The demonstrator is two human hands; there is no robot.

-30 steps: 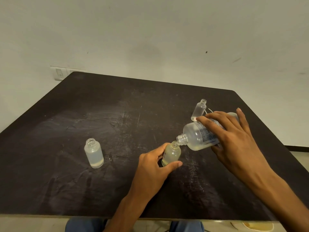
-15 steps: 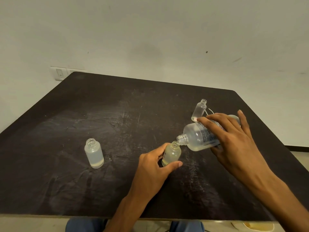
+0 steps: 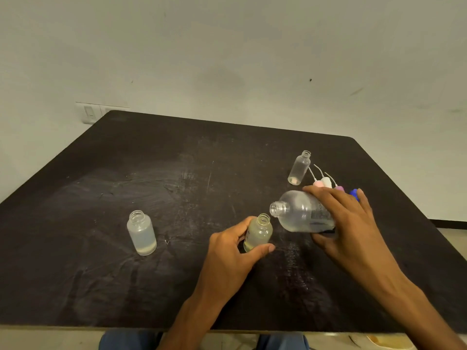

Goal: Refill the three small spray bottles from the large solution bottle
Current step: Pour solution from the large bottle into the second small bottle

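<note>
My right hand (image 3: 346,223) grips the large clear solution bottle (image 3: 299,212), tilted on its side with its open neck pointing left, just above and right of a small bottle's mouth. My left hand (image 3: 231,251) holds that small open bottle (image 3: 259,233) upright on the table; it has yellowish liquid at the bottom. A second small open bottle (image 3: 142,232) stands alone at the left with a little liquid. A third, slimmer open bottle (image 3: 299,168) stands at the back right.
The dark table (image 3: 126,286) reaches a white wall with a switch plate (image 3: 91,112). Spray caps (image 3: 326,182) in pink, white and purple and a blue cap (image 3: 354,193) lie behind my right hand. My knees show under the near edge.
The large bottle's neck has lifted away from the small bottle's mouth and tipped back toward level. My left hand has kept its hold.
</note>
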